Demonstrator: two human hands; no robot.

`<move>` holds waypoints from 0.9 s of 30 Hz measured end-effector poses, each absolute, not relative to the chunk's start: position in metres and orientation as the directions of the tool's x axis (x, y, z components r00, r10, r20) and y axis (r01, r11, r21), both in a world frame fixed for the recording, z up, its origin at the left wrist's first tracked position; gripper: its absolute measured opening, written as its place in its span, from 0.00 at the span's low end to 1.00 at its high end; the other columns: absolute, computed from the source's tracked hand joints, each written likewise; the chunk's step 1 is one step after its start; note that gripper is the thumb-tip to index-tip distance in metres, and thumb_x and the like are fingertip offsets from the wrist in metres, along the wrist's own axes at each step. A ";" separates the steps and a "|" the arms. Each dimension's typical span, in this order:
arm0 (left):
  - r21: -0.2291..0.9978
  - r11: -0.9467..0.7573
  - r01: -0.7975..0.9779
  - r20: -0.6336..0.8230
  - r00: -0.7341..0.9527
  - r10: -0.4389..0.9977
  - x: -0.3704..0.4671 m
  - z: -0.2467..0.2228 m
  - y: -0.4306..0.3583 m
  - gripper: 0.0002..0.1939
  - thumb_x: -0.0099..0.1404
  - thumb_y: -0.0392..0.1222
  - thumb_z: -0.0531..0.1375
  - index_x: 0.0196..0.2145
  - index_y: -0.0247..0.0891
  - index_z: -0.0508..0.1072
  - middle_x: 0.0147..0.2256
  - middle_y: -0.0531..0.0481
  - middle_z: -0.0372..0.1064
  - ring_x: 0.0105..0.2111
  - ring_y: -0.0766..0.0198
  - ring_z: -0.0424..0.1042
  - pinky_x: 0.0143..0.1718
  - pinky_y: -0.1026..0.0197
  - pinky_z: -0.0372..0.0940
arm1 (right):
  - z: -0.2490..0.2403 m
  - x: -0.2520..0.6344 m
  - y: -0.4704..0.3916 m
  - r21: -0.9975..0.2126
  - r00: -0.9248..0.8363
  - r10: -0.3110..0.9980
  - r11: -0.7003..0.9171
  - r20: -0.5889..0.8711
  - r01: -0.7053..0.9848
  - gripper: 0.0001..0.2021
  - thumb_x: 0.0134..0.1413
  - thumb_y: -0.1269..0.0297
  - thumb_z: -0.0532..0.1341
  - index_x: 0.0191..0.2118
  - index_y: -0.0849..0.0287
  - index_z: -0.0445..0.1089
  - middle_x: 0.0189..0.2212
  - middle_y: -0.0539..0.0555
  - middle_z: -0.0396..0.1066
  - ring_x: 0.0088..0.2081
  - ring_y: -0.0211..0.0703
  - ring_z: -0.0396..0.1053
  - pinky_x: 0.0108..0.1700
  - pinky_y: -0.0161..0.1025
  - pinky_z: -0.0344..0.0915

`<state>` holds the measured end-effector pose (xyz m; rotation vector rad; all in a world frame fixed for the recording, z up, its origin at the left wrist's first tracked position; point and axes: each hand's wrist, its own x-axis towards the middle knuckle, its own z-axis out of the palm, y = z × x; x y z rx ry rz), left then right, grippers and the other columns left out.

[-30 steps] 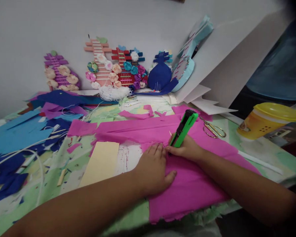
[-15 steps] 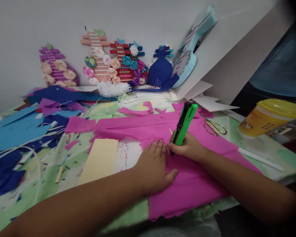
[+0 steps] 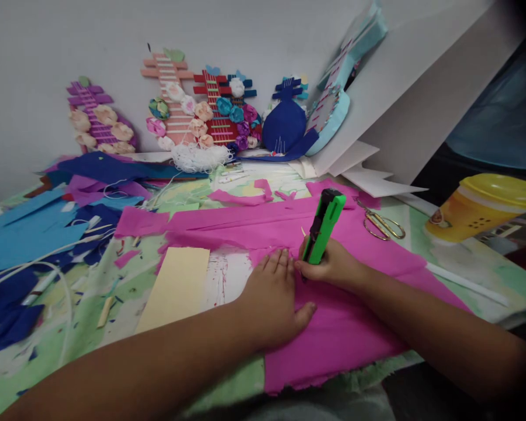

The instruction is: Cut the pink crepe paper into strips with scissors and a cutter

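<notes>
A large sheet of magenta crepe paper (image 3: 350,327) lies across the table. My left hand (image 3: 274,298) rests flat on its left part, fingers together pointing away and thumb out to the right. Just right of those fingertips, my right hand (image 3: 333,266) grips a green-and-black utility knife (image 3: 325,225), its top leaning right and its lower end down at the paper. Where the blade meets the paper is hidden by the hand. Left of my left hand are a white board with red marks (image 3: 225,275) and a pale yellow card (image 3: 175,286).
Gold-handled scissors (image 3: 382,225) lie on the magenta paper's far right. A yellow lidded cup (image 3: 477,204) stands at right. Blue paper scraps (image 3: 30,228) and a white cable (image 3: 68,292) spread at left. Several paper instruments with flowers (image 3: 170,111) lean against the wall.
My right hand has shifted slightly with the utility knife, whose top has dropped a little lower and to the left. My left hand stays in place.
</notes>
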<state>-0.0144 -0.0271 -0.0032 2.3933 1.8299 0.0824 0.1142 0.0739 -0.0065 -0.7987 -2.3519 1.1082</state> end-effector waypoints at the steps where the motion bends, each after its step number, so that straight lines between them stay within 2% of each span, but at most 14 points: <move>1: 0.137 -0.259 0.956 -0.027 0.265 0.964 -0.014 -0.003 -0.027 0.39 0.59 0.58 0.42 0.56 0.19 0.49 0.57 0.30 0.41 0.58 0.46 0.38 0.56 0.49 0.40 | -0.007 0.115 0.073 -0.787 -0.753 0.645 0.531 0.134 0.314 0.08 0.40 0.64 0.58 0.20 0.60 0.57 0.17 0.47 0.59 0.22 0.33 0.57 0.23 0.31 0.56; 11: 0.130 -0.252 0.959 -0.011 0.256 0.967 -0.014 -0.005 -0.027 0.38 0.59 0.58 0.43 0.56 0.21 0.49 0.57 0.31 0.42 0.57 0.46 0.39 0.56 0.49 0.40 | -0.008 0.114 0.068 -0.757 -0.741 0.646 0.573 0.182 0.314 0.09 0.42 0.63 0.57 0.20 0.59 0.56 0.16 0.46 0.56 0.21 0.32 0.56 0.23 0.31 0.55; 19: 0.141 -0.267 0.953 -0.014 0.272 0.962 -0.015 -0.006 -0.026 0.38 0.59 0.58 0.43 0.54 0.19 0.52 0.57 0.31 0.44 0.58 0.46 0.38 0.56 0.49 0.38 | -0.008 0.115 0.074 -0.785 -0.709 0.678 0.541 0.195 0.301 0.09 0.40 0.62 0.59 0.20 0.60 0.59 0.17 0.48 0.62 0.23 0.35 0.61 0.26 0.33 0.60; 27: 0.129 -0.261 0.957 -0.024 0.266 0.964 -0.014 -0.004 -0.027 0.39 0.59 0.59 0.43 0.56 0.20 0.51 0.57 0.31 0.42 0.58 0.46 0.39 0.56 0.49 0.40 | -0.007 0.115 0.075 -0.784 -0.724 0.667 0.540 0.176 0.307 0.09 0.40 0.62 0.59 0.20 0.60 0.59 0.17 0.48 0.62 0.22 0.35 0.61 0.25 0.33 0.60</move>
